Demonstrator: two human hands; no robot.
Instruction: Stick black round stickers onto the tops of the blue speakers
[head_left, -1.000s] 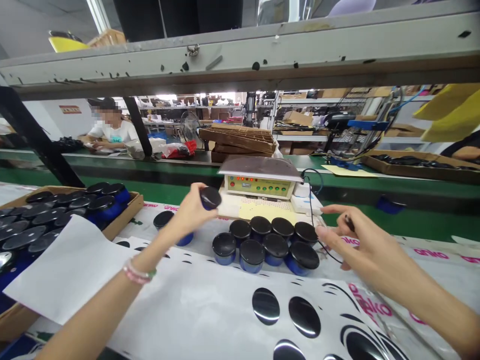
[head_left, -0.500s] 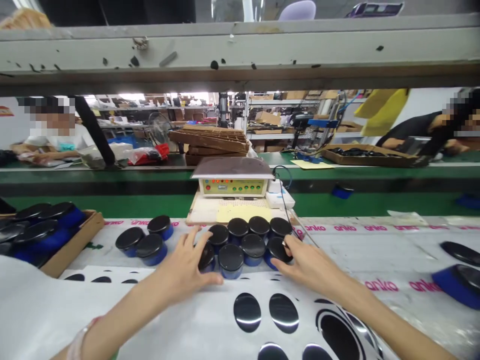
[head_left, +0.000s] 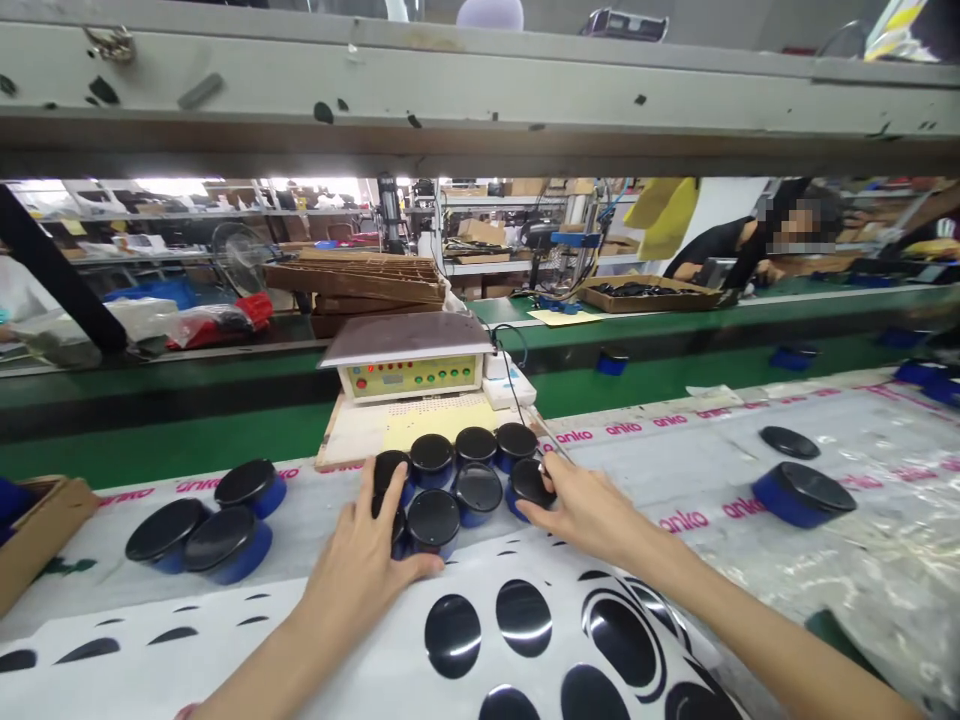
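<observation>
A cluster of round blue pieces with glossy black tops (head_left: pixel 478 490) stands in close rows at the middle of the bench. My left hand (head_left: pixel 367 540) lies at the cluster's left side, fingers spread, index and middle fingertips on a rear piece (head_left: pixel 391 465) and the thumb stretched along the front. On the right side, my right hand (head_left: pixel 589 505) has its thumb and fingers around the edge of one black-topped blue round piece (head_left: pixel 531 480), still standing on the bench. Close in front lies a white sheet of black round stickers (head_left: pixel 452 636), partly under my left forearm.
Three more black-topped pieces (head_left: pixel 229 543) stand left, near a cardboard box (head_left: pixel 49 530). Behind the cluster sits a control box (head_left: pixel 416 375) with lit indicators. Another blue piece (head_left: pixel 802 493) and a black disc (head_left: pixel 789 441) lie right. Beyond runs a green conveyor (head_left: pixel 187 425); a person (head_left: pixel 720 245) works across it.
My view has turned to the right, so the scene sits further left. Both hands stay at the cluster, the left reaching over a rear piece, the right around the same end piece.
</observation>
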